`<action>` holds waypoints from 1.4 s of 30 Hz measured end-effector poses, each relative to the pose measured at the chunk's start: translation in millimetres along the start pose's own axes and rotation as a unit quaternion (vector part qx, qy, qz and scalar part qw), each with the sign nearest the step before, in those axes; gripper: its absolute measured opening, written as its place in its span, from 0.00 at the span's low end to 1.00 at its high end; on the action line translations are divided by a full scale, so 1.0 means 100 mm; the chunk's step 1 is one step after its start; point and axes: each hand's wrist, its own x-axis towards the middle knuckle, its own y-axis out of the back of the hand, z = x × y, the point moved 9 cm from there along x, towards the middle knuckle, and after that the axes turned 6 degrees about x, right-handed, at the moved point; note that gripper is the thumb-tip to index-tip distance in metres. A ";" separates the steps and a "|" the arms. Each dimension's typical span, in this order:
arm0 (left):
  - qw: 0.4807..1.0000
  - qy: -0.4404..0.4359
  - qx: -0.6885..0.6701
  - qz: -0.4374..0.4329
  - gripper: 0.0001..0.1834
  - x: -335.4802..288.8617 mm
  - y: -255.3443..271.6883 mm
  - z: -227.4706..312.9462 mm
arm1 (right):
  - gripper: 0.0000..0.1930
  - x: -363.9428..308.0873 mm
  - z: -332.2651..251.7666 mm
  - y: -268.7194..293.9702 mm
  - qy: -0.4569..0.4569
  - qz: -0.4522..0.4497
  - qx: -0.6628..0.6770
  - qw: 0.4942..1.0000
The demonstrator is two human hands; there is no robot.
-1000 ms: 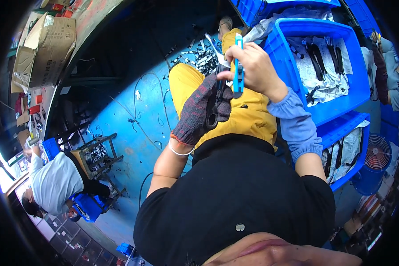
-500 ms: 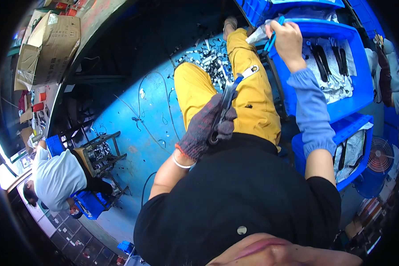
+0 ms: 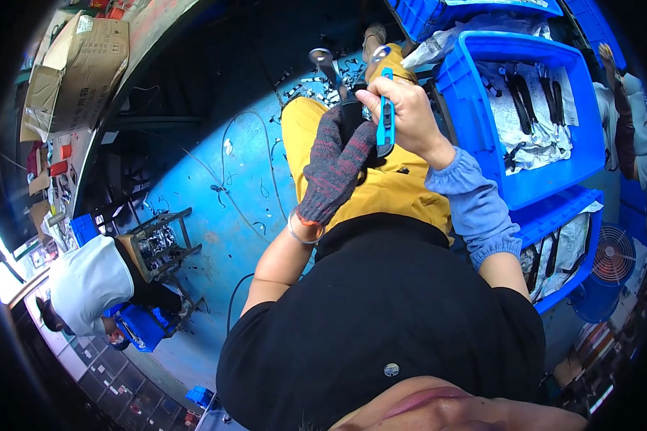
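Right here, the gloved left hand [image 3: 336,167] wraps a dark part [image 3: 352,118], mostly hidden, over the lap; the bare right hand [image 3: 404,115] pinches blue snips [image 3: 386,121] against it. Beyond, the blue crate [image 3: 474,122] holds indistinct black pieces.

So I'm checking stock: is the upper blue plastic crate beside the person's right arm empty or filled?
Partly filled: the upper blue plastic crate holds dark handled tools lying on crumpled grey sheeting.

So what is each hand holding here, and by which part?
The right hand grips a blue-handled tool by its handle. The gloved left hand wraps a dark part; where exactly is hidden.
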 end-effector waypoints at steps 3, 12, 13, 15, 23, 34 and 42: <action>0.997 -0.036 0.058 0.022 0.18 0.08 0.00 -0.08 | 0.08 -0.07 0.05 0.05 -0.021 0.068 0.031 0.997; 0.982 0.078 0.103 0.136 0.18 0.55 0.62 -0.28 | 0.09 -0.27 -0.62 0.51 0.049 0.163 0.124 0.978; 0.986 0.079 0.082 0.125 0.20 0.52 0.63 -0.26 | 0.11 -0.21 -0.46 0.51 -0.029 0.144 0.029 0.989; 0.996 0.058 0.009 0.068 0.21 0.42 0.51 -0.18 | 0.10 -0.14 -0.07 0.44 -0.143 0.094 0.027 0.985; 0.997 0.025 -0.075 -0.020 0.30 0.15 0.01 0.31 | 0.10 -0.18 0.04 0.26 -0.121 0.068 0.137 0.981; 0.990 -0.095 0.107 0.004 0.30 0.09 -0.09 0.40 | 0.05 -0.11 -0.10 0.35 -0.114 0.094 0.110 0.983; 0.995 0.038 -0.060 -0.064 0.33 0.04 -0.23 0.28 | 0.04 -0.09 0.19 0.55 -0.110 0.195 0.075 0.972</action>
